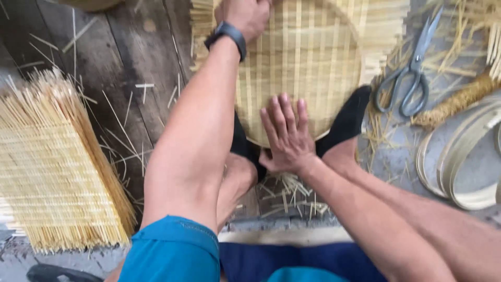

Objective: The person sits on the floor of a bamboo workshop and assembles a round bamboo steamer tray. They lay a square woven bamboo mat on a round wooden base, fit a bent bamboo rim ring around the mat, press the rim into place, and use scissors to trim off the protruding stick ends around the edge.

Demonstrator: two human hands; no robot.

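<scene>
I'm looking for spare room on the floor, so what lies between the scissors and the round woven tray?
In the head view, between the scissors and the round woven tray lie the tray's untrimmed strip ends and loose straw scraps on the grey floor.

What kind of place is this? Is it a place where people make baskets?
Probably yes, a bamboo-weaving workshop on a floor. A round woven tray lies under both hands, a stack of woven mats sits beside it, and scissors rest among the cut strips.
</scene>
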